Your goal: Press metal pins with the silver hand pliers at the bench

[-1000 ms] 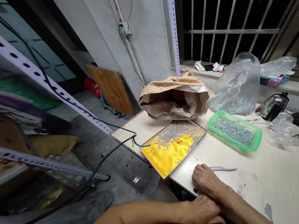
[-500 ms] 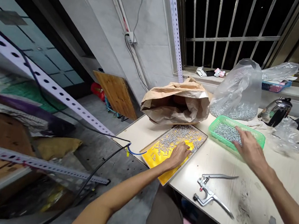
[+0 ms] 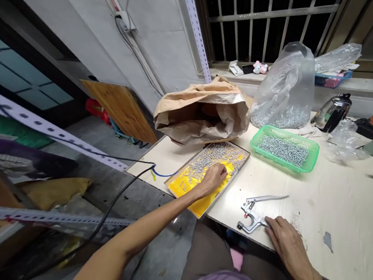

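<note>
My left hand (image 3: 214,180) is closed, fingers curled down over a shallow tray with a yellow bottom (image 3: 175,185). Small silver metal pins (image 3: 200,163) lie scattered and heaped there. Whatever its fingertips hold is hidden. On the table to the right lies a pair of silver press pliers (image 3: 251,221) with a C-shaped jaw and a red detail. My right hand (image 3: 286,241) is palm down around its lower handle, covering most of it. Farther back, a green plastic basket (image 3: 312,156) holds many similar pins.
A large open paper bag (image 3: 203,110) leans behind the tray. Beside it stands a clear plastic bag (image 3: 286,88) of metal parts. A kettle (image 3: 333,112) is at the back right. A dark cable (image 3: 111,212) hangs past the table's left corner. A grey scrap (image 3: 328,240) lies at right.
My right hand has left the green basket and come down toward me onto the pliers' lower handle. My left hand stays curled over the tray. The view has shifted somewhat.
</note>
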`<state>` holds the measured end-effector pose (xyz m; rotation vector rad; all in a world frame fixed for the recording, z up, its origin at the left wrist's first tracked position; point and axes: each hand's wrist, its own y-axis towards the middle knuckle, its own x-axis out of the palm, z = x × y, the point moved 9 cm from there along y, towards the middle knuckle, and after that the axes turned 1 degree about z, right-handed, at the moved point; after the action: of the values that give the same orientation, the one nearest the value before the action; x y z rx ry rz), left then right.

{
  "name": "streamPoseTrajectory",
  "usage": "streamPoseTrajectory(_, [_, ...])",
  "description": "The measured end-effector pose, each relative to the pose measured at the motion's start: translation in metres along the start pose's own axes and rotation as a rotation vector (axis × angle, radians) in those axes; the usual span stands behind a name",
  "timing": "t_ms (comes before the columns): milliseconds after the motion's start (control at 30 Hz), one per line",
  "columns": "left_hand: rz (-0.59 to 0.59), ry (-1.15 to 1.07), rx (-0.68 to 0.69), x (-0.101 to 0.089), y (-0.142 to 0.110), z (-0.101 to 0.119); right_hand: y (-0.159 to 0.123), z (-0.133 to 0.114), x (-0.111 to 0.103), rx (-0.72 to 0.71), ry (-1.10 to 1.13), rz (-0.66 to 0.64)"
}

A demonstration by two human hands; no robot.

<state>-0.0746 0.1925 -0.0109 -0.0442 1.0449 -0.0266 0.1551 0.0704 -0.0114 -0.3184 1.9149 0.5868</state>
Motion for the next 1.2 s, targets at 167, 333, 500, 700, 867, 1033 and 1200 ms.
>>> streamPoseTrajectory(167, [-0.42,-0.541,-0.206,0.056,-0.056,0.024,-0.009,0.004,0.002,0.046,-0.045,-0.026])
streamPoseTrajectory(333, [-0.602,-0.627,-0.416,0.099,-0.094,0.027,-0.01,0.004,0.006,0.068,-0.099,-0.062])
streamPoseTrajectory(500, [-0.647,-0.616,-0.464,0.106,-0.096,0.019,-0.01,0.002,0.008,0.056,-0.142,-0.066])
streamPoseTrajectory(700, [-0.675,-0.57,-0.49,0.112,-0.099,0.015,-0.01,0.002,0.006,0.046,-0.139,-0.033])
streamPoseTrajectory(867, [-0.766,-0.501,-0.456,0.116,-0.097,0.018,-0.012,0.005,0.017,0.057,-0.17,-0.022])
streamPoseTrajectory(1033, [-0.864,-0.461,-0.408,0.117,-0.097,0.023,-0.01,0.012,0.02,0.046,-0.11,-0.106])
streamPoseTrajectory(1200, [-0.848,-0.465,-0.413,0.12,-0.1,0.018,0.011,0.036,0.008,0.051,-0.128,-0.2])
